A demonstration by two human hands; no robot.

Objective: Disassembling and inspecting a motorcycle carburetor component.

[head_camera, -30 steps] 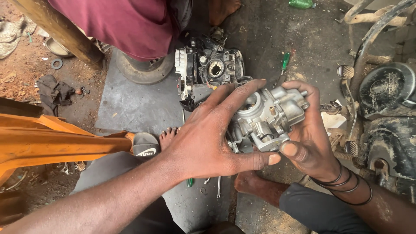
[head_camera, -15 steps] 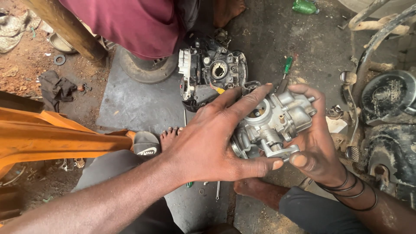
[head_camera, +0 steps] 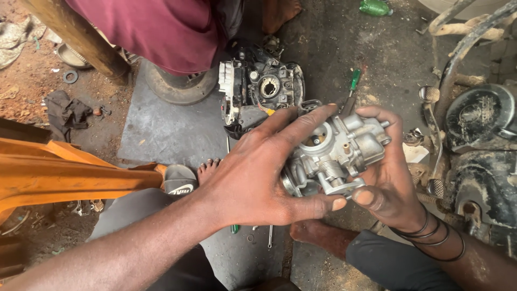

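Both my hands hold a silver metal carburetor (head_camera: 336, 153) over the ground, at the middle right of the head view. My left hand (head_camera: 258, 175) wraps its left side, fingers spread across the top and thumb under it. My right hand (head_camera: 388, 183) cups it from the right and below, thumb on the lower front, black bands on the wrist. A round bore on the carburetor's top faces up between my fingers.
A black engine part (head_camera: 264, 91) lies on a grey mat (head_camera: 161, 129) just beyond my hands. A person in a maroon garment (head_camera: 161, 27) sits at the top. An orange frame (head_camera: 64, 172) is at left, a motorcycle engine (head_camera: 479, 140) at right, a green-handled screwdriver (head_camera: 353, 83) nearby.
The carburetor has turned slightly in my hands and shifted a little to the right; my grip stays closed on it.
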